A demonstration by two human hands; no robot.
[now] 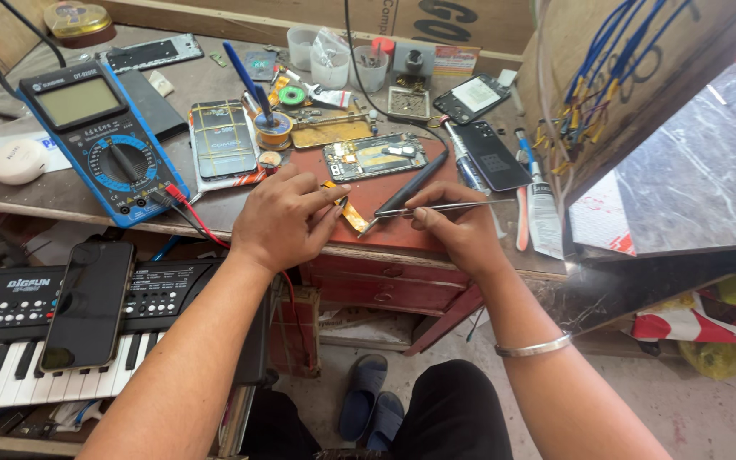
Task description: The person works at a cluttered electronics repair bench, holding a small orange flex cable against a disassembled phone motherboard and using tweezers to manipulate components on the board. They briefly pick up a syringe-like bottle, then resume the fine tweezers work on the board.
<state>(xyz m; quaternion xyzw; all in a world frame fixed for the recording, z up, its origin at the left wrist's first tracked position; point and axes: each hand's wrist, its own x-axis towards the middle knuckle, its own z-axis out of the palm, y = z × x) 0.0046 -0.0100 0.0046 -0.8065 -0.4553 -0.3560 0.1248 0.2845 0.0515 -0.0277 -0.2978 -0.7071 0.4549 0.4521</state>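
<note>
Left hand (278, 223), grip pinched closed on an orange flex strip (349, 213) at frame centre, above the desk (61, 198) edge. Right hand (462, 228), grip closed around metal tweezers (419, 209), tips touching the strip.

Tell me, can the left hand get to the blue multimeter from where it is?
Probably yes. The left hand pinches a small orange flex strip, and the blue multimeter lies beside it on the same bench with only its red and black leads between. It would likely need to drop the strip first.
</note>
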